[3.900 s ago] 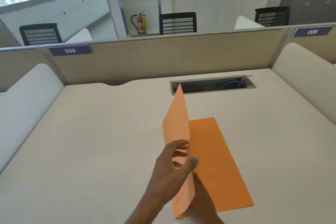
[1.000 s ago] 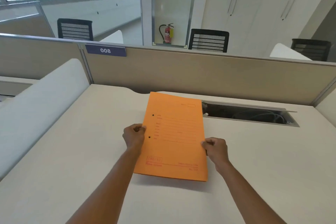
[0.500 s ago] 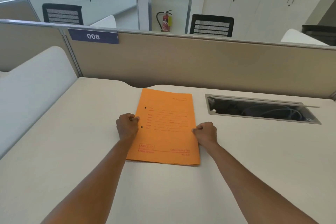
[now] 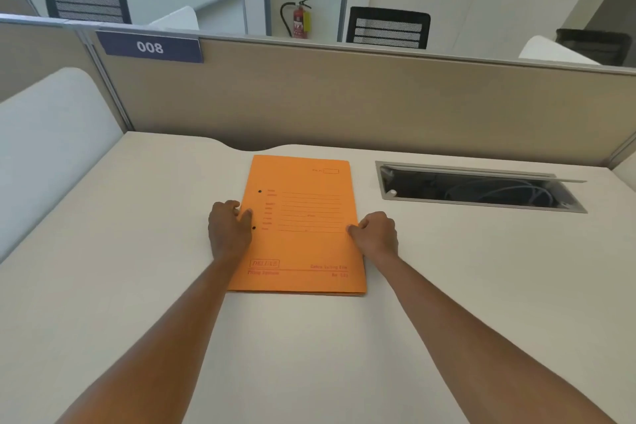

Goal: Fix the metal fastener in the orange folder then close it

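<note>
Orange folder (image 4: 303,224) shut flat — fastener hidden, print blurred.

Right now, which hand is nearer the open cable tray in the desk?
Right. The right hand rests at the folder's right edge, just left of the cable tray; the left hand sits beyond the folder.

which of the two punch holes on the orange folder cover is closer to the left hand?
The nearer-to-camera black punch hole on the closed orange card folder: it sits just beside the left hand. The farther hole lies beyond the fingertips.
</note>
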`<state>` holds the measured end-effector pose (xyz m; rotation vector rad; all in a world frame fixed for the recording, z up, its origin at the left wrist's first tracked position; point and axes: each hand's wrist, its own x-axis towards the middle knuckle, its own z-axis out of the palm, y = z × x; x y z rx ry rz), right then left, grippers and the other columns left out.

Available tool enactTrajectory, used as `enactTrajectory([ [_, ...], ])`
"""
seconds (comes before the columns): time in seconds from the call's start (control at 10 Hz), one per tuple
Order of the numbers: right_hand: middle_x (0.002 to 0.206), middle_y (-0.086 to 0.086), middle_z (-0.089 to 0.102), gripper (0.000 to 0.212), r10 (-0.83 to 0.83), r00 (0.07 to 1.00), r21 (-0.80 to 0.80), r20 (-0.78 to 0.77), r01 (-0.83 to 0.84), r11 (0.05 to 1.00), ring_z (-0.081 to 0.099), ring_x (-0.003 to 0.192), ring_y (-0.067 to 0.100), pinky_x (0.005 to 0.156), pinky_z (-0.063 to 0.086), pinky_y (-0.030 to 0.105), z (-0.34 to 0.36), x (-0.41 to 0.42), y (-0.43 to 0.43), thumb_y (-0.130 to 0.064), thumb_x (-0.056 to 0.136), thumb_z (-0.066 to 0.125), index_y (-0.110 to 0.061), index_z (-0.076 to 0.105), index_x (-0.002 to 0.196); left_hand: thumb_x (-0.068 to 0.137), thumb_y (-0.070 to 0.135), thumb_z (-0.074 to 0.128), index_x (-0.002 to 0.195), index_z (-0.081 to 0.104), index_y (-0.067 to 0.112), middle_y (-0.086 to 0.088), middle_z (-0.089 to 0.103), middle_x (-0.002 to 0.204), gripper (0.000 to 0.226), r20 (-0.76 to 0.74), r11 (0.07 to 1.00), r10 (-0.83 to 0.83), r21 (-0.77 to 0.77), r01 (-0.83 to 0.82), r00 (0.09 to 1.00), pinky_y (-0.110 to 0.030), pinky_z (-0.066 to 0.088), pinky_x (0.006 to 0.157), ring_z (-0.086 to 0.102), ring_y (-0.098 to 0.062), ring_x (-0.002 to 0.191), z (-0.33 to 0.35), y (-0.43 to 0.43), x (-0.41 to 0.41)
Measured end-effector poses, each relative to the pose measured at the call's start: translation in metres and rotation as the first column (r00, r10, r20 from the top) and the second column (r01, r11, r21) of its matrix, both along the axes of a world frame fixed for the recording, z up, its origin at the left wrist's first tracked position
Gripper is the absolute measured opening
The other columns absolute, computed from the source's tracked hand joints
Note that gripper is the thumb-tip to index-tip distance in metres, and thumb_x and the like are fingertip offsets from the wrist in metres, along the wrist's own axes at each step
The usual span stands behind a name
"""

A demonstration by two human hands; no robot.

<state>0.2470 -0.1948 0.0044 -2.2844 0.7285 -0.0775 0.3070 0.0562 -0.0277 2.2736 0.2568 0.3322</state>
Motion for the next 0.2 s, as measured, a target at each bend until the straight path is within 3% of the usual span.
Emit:
enactTrajectory([
  [0.1,0.078,0.007,0.063,0.032,0.039,0.999,-0.072,-0.020,-0.041,0.997,0.059,0.069,0.024,0.056,0.040,0.027,0.009,-0.003,-0.002,-0.036,0.090,0.064,-0.009,0.057,0.073,0.094,0.025,0.059,0.122,0.060,0.002,-0.018,0.059,0.119,0.036,-0.018,0.998,-0.026,0.055,0.027,1.000,-0.045,0.046,0.090,0.058,-0.033,0.106,0.014,-0.001,-0.004],
  [0.2,0.119,0.010,0.064,0.036,0.098,0.994,-0.205,0.052,-0.085,0.975,0.059,0.108,0.027,0.083,0.049,0.035,0.008,-0.028,-0.006,-0.041,0.097,0.050,-0.010,0.063,0.109,0.097,0.025,0.055,0.123,0.058,0.002,-0.017,0.059,0.122,0.035,0.071,0.968,-0.093,0.239,0.074,0.993,-0.049,0.043,0.094,0.054,-0.037,0.111,0.022,-0.010,-0.021],
])
